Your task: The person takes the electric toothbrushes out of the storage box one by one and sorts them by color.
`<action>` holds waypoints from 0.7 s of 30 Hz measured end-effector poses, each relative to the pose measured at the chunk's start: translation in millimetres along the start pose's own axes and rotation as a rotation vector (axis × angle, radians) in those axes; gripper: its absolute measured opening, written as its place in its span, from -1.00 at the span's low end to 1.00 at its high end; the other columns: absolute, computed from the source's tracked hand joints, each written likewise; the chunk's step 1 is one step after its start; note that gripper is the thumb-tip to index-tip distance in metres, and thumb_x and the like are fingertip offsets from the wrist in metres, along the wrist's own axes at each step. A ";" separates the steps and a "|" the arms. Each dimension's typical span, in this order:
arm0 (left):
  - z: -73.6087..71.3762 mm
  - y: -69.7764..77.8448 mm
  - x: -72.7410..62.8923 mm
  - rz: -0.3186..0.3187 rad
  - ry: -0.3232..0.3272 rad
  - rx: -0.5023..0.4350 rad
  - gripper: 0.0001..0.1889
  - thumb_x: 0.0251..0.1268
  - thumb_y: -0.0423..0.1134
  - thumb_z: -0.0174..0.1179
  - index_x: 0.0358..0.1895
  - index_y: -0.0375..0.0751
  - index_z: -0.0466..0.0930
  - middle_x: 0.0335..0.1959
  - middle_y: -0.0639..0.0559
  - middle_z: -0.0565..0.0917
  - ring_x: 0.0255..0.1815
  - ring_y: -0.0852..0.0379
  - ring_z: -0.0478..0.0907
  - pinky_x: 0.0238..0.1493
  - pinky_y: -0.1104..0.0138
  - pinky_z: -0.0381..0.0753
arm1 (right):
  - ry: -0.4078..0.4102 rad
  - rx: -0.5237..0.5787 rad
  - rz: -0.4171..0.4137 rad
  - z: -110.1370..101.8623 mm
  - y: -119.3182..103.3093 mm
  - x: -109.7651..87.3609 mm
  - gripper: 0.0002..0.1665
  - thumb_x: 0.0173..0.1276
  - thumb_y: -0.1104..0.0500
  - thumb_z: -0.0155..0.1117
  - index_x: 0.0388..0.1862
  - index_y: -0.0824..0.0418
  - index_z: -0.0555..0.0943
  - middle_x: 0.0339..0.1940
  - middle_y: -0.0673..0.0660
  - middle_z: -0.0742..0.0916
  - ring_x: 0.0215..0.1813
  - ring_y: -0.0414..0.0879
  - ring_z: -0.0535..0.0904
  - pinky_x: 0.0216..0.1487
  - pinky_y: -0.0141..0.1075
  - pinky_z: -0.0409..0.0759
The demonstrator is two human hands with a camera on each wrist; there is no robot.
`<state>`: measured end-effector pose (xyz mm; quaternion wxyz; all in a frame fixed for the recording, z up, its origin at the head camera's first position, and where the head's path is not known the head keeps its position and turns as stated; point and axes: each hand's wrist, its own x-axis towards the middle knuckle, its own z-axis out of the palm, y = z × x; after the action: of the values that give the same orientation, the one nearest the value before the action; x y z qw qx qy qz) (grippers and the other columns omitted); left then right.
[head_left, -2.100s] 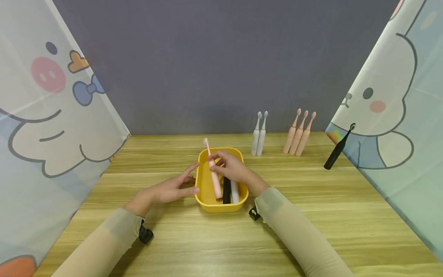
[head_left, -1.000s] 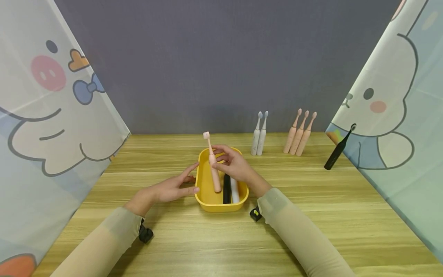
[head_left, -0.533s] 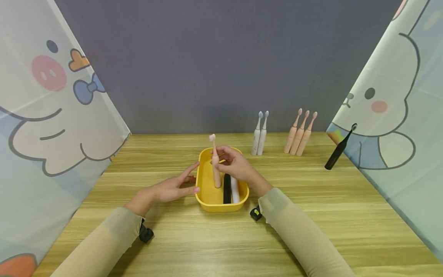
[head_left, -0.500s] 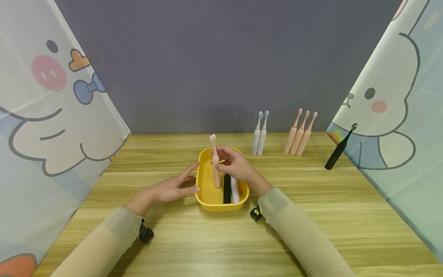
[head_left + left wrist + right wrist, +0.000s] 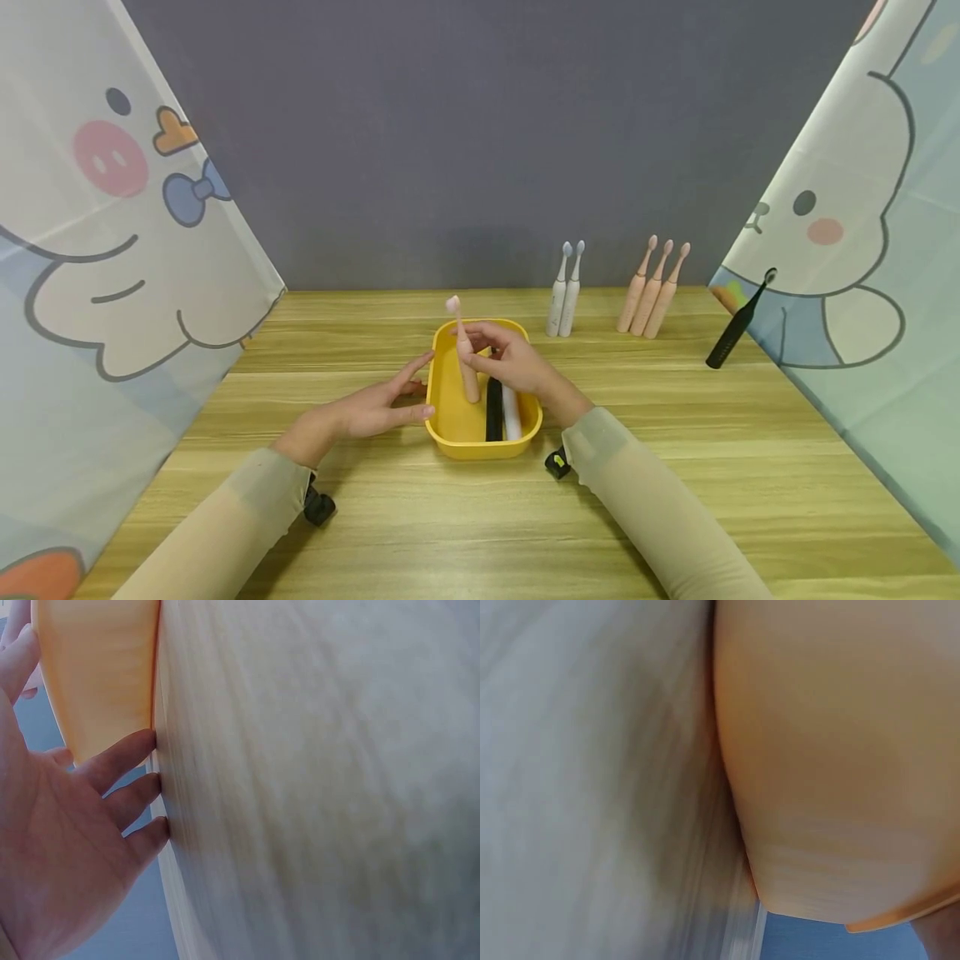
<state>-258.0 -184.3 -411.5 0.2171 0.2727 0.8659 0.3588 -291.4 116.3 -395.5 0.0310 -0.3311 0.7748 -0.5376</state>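
Observation:
A pink electric toothbrush (image 5: pixel 468 379) is pinched by my right hand (image 5: pixel 510 358) over the yellow bin (image 5: pixel 483 451). It leans slightly left, its brush head standing above the far rim. Inside the bin, along the right side, lie a black toothbrush handle (image 5: pixel 494 410) and a white one (image 5: pixel 511 414); their upper parts are hidden under my right hand. My left hand (image 5: pixel 375 408) has its fingers spread at the bin's left wall. In the left wrist view its fingertips meet the table beside the bin wall (image 5: pixel 101 667). The right wrist view shows mostly the bin's outer side (image 5: pixel 840 765).
Behind the bin to the right, two white electric toothbrushes (image 5: pixel 563 308) stand side by side. Farther right are three pink ones (image 5: pixel 645 307), then a single black one (image 5: pixel 730 335) near the right wall panel. A grey panel (image 5: pixel 480 150) closes off the table's back.
Held in my right hand, the pink toothbrush has risen a little from lower in the bin. Its head turned and swung right, then tipped back left. My left hand has stayed put.

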 end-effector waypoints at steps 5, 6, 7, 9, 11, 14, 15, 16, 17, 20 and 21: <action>1.0 -0.9 0.4 0.004 -0.001 0.006 0.05 0.63 0.30 0.20 0.85 0.25 -0.35 0.67 -0.20 0.44 0.70 -0.24 0.36 0.68 -0.35 0.22 | 0.020 0.002 0.005 -0.3 0.0 0.3 -0.46 0.62 0.25 0.38 0.52 0.25 0.58 0.23 0.24 0.79 0.18 0.06 0.72 0.20 0.08 0.69; 1.1 -0.8 0.4 0.003 -0.001 0.006 0.05 0.63 0.30 0.20 0.85 0.25 -0.35 0.66 -0.20 0.44 0.69 -0.24 0.37 0.68 -0.35 0.23 | 0.023 0.002 0.007 -0.2 -0.1 0.4 -0.46 0.62 0.25 0.38 0.52 0.27 0.57 0.23 0.24 0.79 0.18 0.06 0.73 0.23 0.11 0.69; 1.1 -0.7 0.2 0.003 -0.001 0.006 0.05 0.62 0.30 0.20 0.85 0.25 -0.34 0.66 -0.20 0.44 0.69 -0.24 0.37 0.68 -0.35 0.23 | 0.024 0.002 0.010 -0.1 0.0 0.7 -0.46 0.63 0.25 0.38 0.51 0.29 0.56 0.23 0.25 0.79 0.18 0.06 0.74 0.25 0.14 0.69; 1.2 -0.5 -0.1 0.000 -0.001 0.004 0.05 0.62 0.31 0.20 0.85 0.25 -0.34 0.66 -0.20 0.44 0.69 -0.23 0.37 0.68 -0.34 0.23 | 0.027 0.005 0.011 0.1 -0.3 1.2 -0.46 0.63 0.25 0.38 0.51 0.32 0.56 0.23 0.26 0.79 0.18 0.07 0.74 0.28 0.18 0.68; 1.0 -0.3 -0.3 -0.001 0.000 0.003 0.05 0.62 0.30 0.21 0.85 0.26 -0.34 0.66 -0.20 0.45 0.69 -0.23 0.37 0.68 -0.34 0.23 | 0.028 0.005 0.009 0.3 -0.3 1.8 -0.48 0.63 0.26 0.37 0.49 0.32 0.57 0.22 0.27 0.80 0.18 0.08 0.75 0.30 0.18 0.68; 0.7 -0.1 -0.5 -0.003 -0.002 0.003 0.04 0.62 0.31 0.20 0.85 0.27 -0.34 0.65 -0.19 0.45 0.69 -0.23 0.37 0.68 -0.34 0.23 | 0.040 0.020 -0.004 0.4 -0.2 2.2 -0.48 0.62 0.30 0.36 0.49 0.34 0.57 0.21 0.30 0.79 0.18 0.11 0.75 0.28 0.11 0.74; 0.5 0.0 -0.5 -0.005 -0.003 0.004 0.04 0.62 0.31 0.20 0.85 0.28 -0.34 0.65 -0.19 0.45 0.69 -0.23 0.37 0.68 -0.34 0.23 | 0.047 0.030 -0.003 0.2 -0.8 2.2 -0.48 0.62 0.31 0.36 0.49 0.33 0.56 0.23 0.31 0.78 0.18 0.12 0.75 0.26 0.06 0.76; 0.4 0.1 -0.4 -0.005 -0.003 0.006 0.04 0.62 0.32 0.20 0.85 0.28 -0.33 0.65 -0.18 0.46 0.69 -0.22 0.37 0.68 -0.34 0.23 | 0.055 0.038 0.003 -0.2 -1.3 2.3 -0.48 0.62 0.32 0.36 0.49 0.33 0.56 0.24 0.32 0.77 0.19 0.12 0.74 0.23 0.01 0.79; 0.2 0.2 -0.3 -0.007 -0.002 0.009 0.04 0.61 0.32 0.20 0.85 0.27 -0.33 0.65 -0.17 0.46 0.69 -0.22 0.37 0.69 -0.33 0.23 | 0.062 0.047 0.010 -0.8 -2.0 2.5 -0.47 0.62 0.34 0.35 0.50 0.34 0.55 0.26 0.34 0.76 0.20 0.14 0.74 0.21 -0.03 0.81; -0.3 -0.6 -0.1 -0.008 0.000 0.012 0.05 0.61 0.32 0.20 0.85 0.27 -0.33 0.65 -0.15 0.47 0.69 -0.22 0.38 0.69 -0.34 0.22 | 0.083 0.062 0.023 -4.0 -5.2 2.6 -0.48 0.61 0.36 0.34 0.49 0.36 0.54 0.30 0.36 0.74 0.23 0.17 0.73 0.18 -0.13 0.82; -0.4 -1.1 -0.1 -0.006 0.001 0.013 0.05 0.61 0.32 0.20 0.85 0.27 -0.33 0.65 -0.15 0.47 0.69 -0.22 0.38 0.69 -0.33 0.21 | 0.089 0.065 0.028 -5.6 -7.0 2.4 -0.47 0.62 0.36 0.33 0.50 0.36 0.53 0.31 0.36 0.74 0.24 0.18 0.72 0.19 -0.16 0.81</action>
<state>-258.5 -185.2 -412.0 0.2161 0.2711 0.8691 0.3527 -292.2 118.2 -386.5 0.0148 -0.2947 0.7621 -0.5763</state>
